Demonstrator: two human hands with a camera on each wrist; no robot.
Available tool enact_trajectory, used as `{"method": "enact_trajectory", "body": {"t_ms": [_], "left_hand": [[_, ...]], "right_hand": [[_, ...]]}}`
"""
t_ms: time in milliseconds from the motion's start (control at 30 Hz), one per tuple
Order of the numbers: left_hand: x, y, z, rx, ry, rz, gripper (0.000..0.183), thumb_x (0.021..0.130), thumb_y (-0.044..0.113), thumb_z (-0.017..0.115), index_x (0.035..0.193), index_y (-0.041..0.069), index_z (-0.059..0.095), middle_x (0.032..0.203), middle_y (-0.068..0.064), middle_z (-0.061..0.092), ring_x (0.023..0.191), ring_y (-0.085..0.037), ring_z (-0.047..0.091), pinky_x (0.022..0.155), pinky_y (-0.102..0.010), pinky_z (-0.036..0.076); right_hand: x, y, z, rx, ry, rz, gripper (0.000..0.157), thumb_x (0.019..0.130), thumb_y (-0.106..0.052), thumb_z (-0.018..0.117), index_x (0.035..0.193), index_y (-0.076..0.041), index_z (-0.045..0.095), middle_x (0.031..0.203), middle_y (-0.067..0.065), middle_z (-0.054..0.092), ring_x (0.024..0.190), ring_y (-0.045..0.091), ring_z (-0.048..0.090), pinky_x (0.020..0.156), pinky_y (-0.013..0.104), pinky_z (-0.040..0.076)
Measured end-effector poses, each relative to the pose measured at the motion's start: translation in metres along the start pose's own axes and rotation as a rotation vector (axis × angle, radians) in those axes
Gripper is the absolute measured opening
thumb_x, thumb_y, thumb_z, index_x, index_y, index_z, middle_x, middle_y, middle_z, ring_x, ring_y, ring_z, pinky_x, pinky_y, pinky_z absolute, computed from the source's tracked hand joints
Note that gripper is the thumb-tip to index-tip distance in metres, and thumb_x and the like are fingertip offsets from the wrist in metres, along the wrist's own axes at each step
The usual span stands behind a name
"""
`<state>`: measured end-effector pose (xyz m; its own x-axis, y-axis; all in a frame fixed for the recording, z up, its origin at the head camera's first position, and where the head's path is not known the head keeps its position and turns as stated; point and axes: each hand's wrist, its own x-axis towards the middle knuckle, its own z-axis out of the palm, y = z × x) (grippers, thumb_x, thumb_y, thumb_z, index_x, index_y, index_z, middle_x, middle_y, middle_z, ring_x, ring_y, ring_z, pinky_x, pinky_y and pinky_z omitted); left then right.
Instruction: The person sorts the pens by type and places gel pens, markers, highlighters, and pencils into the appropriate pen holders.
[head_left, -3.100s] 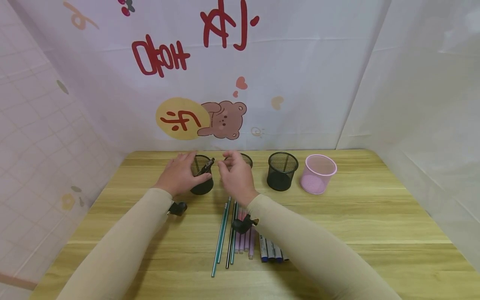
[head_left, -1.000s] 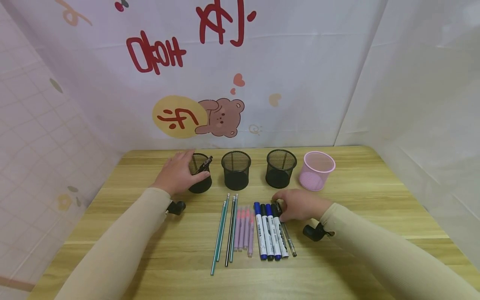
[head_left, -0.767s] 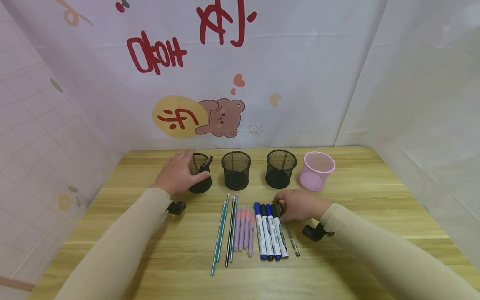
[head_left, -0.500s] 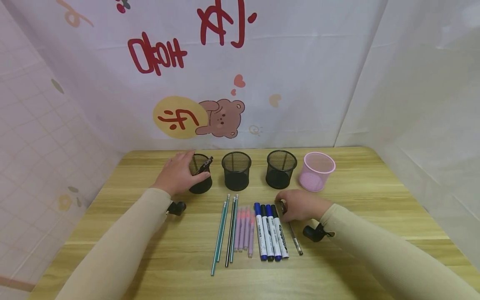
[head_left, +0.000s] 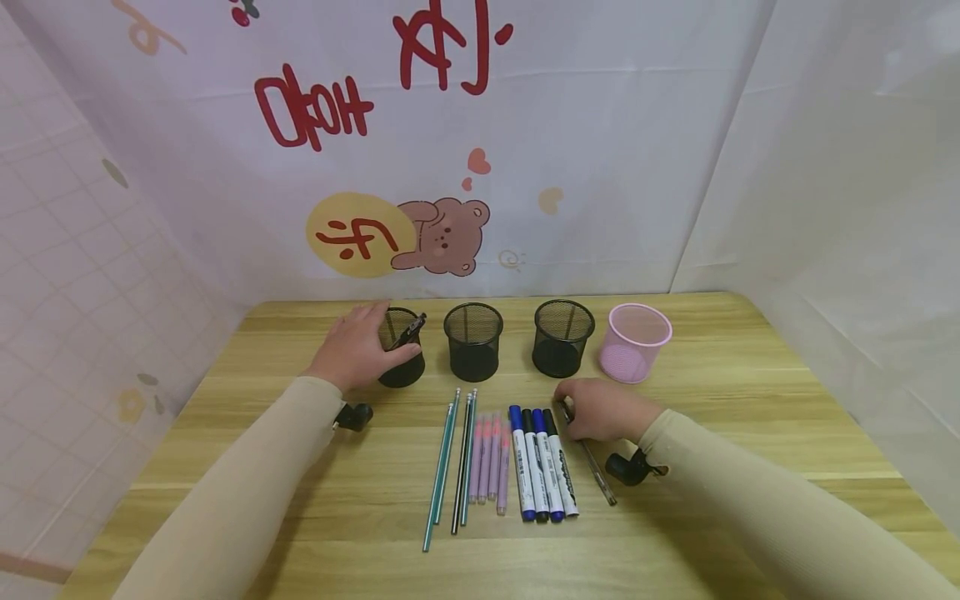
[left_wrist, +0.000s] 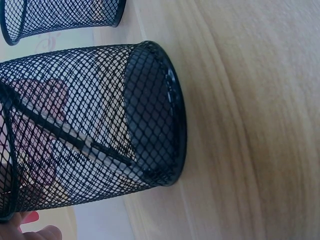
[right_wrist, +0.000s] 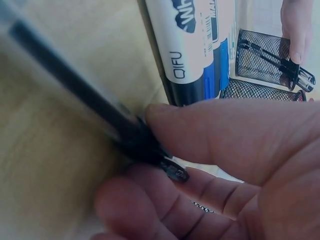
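Your left hand [head_left: 352,346] curls round the black cup [head_left: 401,373], ten o'clock from the markers [head_left: 547,467]; your right hand [head_left: 603,410] pinches the clear pen [head_left: 598,475] at their three o'clock. Careful, swing low and you could set those markers rolling!

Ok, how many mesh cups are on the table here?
4, along the back of the table, left to right: a first black cup, held by the left hand; a second black cup; a third black cup; a pink cup. None looks hidden.
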<state>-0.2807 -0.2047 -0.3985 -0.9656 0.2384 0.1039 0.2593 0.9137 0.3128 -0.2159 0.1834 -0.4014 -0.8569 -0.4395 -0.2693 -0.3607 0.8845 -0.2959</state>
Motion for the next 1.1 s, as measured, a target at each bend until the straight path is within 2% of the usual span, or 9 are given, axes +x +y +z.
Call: {"method": "enact_trajectory", "body": {"t_ms": [433, 700, 900, 1100], "left_hand": [[0.000, 0.001, 0.000, 0.002, 0.001, -0.001, 0.112, 0.089, 0.082, 0.057, 0.166, 0.007, 0.027, 0.170, -0.018, 0.033, 0.158, -0.040, 0.030, 0.129, -0.066, 0.020], [0.000, 0.001, -0.001, -0.002, 0.000, 0.000, 0.113, 0.088, 0.083, 0.057, 0.167, 0.008, 0.027, 0.171, -0.018, 0.033, 0.159, -0.040, 0.029, 0.129, -0.065, 0.020], [0.000, 0.002, -0.001, 0.002, 0.004, -0.003, 0.107, 0.091, 0.075, 0.062, 0.167, 0.008, 0.027, 0.171, -0.018, 0.033, 0.159, -0.040, 0.029, 0.129, -0.067, 0.019], [-0.001, 0.004, -0.002, 0.002, -0.004, -0.018, 0.103, 0.093, 0.069, 0.065, 0.167, 0.008, 0.027, 0.171, -0.019, 0.032, 0.159, -0.041, 0.028, 0.128, -0.068, 0.018]], "right_hand": [[-0.003, -0.004, -0.003, 0.030, 0.006, 0.016, 0.045, 0.078, -0.006, 0.077, 0.122, -0.008, 0.068, 0.081, 0.001, 0.061, 0.072, 0.017, 0.057, 0.066, 0.031, 0.048], [-0.003, 0.002, -0.001, 0.079, 0.015, 0.014, 0.050, 0.075, -0.002, 0.074, 0.124, -0.010, 0.066, 0.076, 0.002, 0.058, 0.064, 0.015, 0.054, 0.058, 0.029, 0.044], [-0.003, 0.004, -0.003, 0.121, 0.016, 0.037, 0.051, 0.077, -0.001, 0.074, 0.126, -0.011, 0.065, 0.076, 0.003, 0.059, 0.062, 0.016, 0.054, 0.056, 0.029, 0.045], [-0.001, 0.006, -0.004, 0.137, 0.041, 0.027, 0.053, 0.079, -0.006, 0.077, 0.131, -0.009, 0.065, 0.073, 0.001, 0.058, 0.062, 0.015, 0.054, 0.058, 0.029, 0.045]]}}
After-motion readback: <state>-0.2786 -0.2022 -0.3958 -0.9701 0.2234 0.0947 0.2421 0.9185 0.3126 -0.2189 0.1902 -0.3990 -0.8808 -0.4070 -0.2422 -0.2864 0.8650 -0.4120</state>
